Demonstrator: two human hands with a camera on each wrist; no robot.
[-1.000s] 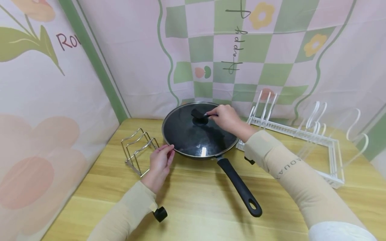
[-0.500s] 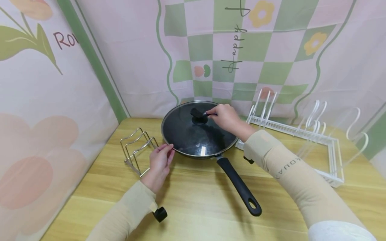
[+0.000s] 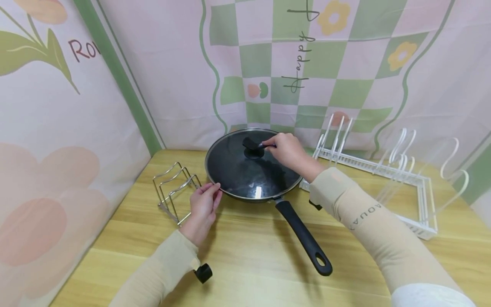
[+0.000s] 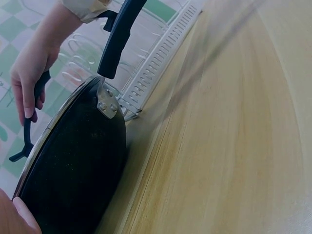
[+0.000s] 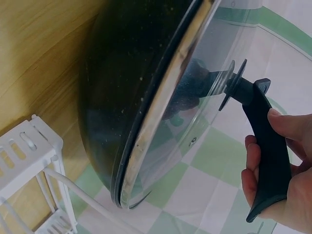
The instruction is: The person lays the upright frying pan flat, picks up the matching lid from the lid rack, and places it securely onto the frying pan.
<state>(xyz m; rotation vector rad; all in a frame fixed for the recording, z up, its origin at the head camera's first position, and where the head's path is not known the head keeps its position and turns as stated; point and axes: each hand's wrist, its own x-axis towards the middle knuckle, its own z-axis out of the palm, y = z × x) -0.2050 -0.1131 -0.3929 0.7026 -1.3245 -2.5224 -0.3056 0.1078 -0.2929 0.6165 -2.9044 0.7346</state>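
Observation:
A black frying pan (image 4: 78, 170) sits on the wooden table under a round glass lid (image 3: 234, 170) with a metal rim. Its long black handle (image 3: 304, 238) points toward the front right. My right hand (image 3: 289, 151) grips the lid's upright black handle (image 5: 270, 151), fingers wrapped round it in the right wrist view. At the lid's near left rim, my left hand (image 3: 203, 209) pinches the edge between thumb and fingertips. In the left wrist view a fingertip (image 4: 27, 214) lies right at the seam of lid and pan.
Just left of the pan stands a small metal wire rack (image 3: 174, 187). A white rack (image 3: 422, 200) with upright dividers and curved hooks stands on the right, partly behind my right arm. A patterned cloth (image 3: 253, 55) hangs behind the table (image 3: 245, 260).

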